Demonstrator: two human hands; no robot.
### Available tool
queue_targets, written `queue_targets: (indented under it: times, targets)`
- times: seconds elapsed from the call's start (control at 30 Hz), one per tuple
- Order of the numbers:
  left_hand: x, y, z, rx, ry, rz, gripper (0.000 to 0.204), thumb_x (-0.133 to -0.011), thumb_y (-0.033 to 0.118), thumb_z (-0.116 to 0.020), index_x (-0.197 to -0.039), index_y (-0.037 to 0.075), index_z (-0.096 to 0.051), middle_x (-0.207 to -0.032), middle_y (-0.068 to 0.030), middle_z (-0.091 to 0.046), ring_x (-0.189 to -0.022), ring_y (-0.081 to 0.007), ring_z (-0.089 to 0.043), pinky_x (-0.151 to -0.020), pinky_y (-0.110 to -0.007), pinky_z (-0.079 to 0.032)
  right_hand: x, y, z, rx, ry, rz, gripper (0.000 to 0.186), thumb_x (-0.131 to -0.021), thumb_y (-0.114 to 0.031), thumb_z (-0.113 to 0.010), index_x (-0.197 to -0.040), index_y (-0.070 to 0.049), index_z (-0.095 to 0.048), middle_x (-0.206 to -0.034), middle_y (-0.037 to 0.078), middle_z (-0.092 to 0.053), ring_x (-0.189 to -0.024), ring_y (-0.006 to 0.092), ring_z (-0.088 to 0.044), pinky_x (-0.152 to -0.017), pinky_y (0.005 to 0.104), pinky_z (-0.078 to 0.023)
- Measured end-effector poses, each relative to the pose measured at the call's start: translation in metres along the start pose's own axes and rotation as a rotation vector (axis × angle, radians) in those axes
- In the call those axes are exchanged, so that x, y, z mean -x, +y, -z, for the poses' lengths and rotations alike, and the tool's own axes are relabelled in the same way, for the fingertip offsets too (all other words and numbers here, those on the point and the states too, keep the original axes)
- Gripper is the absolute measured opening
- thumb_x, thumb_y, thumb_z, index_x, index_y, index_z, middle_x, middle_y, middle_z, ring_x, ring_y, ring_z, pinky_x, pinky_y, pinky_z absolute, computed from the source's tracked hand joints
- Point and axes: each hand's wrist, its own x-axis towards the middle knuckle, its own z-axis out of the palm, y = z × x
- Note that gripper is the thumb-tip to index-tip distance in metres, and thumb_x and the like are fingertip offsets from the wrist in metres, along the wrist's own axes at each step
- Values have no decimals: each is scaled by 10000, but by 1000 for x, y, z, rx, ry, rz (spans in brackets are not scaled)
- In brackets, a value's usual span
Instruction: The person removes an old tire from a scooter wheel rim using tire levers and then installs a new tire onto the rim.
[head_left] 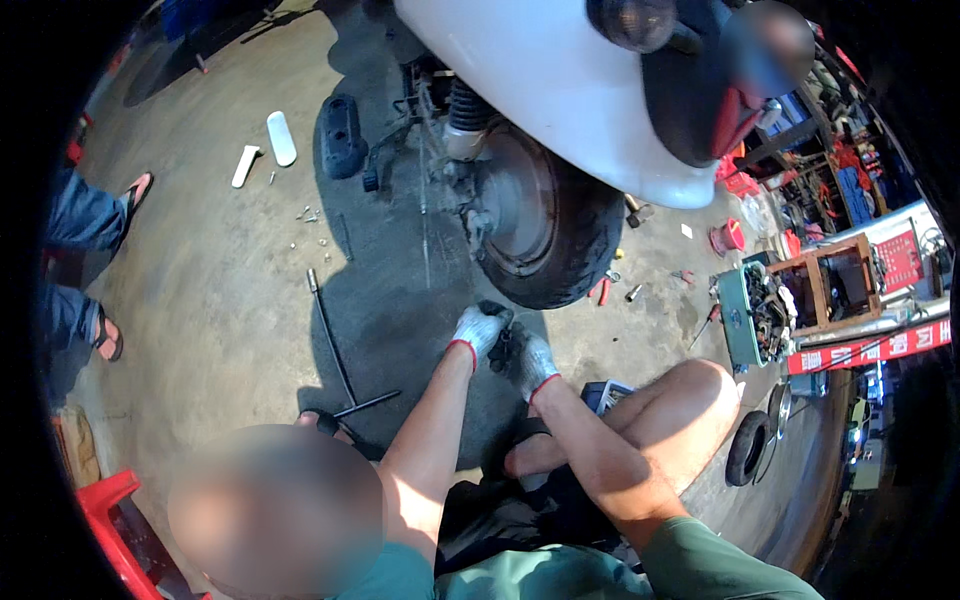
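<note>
Gloved hands meet just behind the scooter's rear wheel

The left hand (480,331) and the right hand (532,363), both in pale gloves with red cuffs and dark fingers, come together low over the concrete floor (200,260). Their fingers are curled inward and close together; the dark patch between them is too small to read, so I cannot tell whether either has hold of anything. The rear wheel (520,200) stands just ahead of them, partly under a white body panel (560,100), its black tyre (565,270) nearest to the hands. A spring shock absorber (467,110) rises beside the wheel

To the left lie a black cover (342,137), a white oblong piece (282,138), and a long bar wrench (328,330) near the left forearm. Red-handled pliers (604,290) lie to the right of the tyre. Farther right is a filled green toolbox (738,318), with a loose tyre (746,448) lower down. Someone's sandalled feet (107,335) show at the far left
</note>
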Motion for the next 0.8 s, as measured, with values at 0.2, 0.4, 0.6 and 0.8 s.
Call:
queue_targets:
  times: [0.2, 0.4, 0.6, 0.8]
  targets:
    - [3, -8, -6, -206, 15, -114, 182, -804, 139, -640, -947, 38, -691, -878, -105, -711, -796, -197, -669, -704, -351, -525, 8, -7, 4, -86, 8, 10, 249, -986, -336, -482, -913, -128, -600, -712, 27, -586, -580, 176, -542, -535, 317, -445]
    - [19, -3, -22, -238, -193, -90, 213, -822, 146, -658, -1019, 71, -689, -876, -21, -686, -752, -126, -614, -626, -301, -495, 10, -17, 54, -32, -158, -40, 178, -949, -259, -521, -984, -122, -628, -793, 35, -622, -649, 198, -563, -570, 315, -439]
    - [18, -25, -25, -145, -212, 49, 224, -861, 147, -645, -1081, 114, -672, -880, 2, -668, -726, -102, -594, -616, -270, -478, -37, -13, 131, 738, 255, 304, 185, -870, -154, -608, -1001, -39, -668, -869, 88, -686, -706, 212, -632, -604, 345, -502]
    - [23, -8, -34, -207, -88, 43, 255, -864, 199, -644, -1100, 104, -663, -891, -8, -670, -751, -102, -596, -629, -281, -478, -58, -54, 259, 1299, 781, 295, 300, -823, -262, -530, -960, -64, -709, -1002, 219, -676, -987, 369, -647, -853, 427, -513]
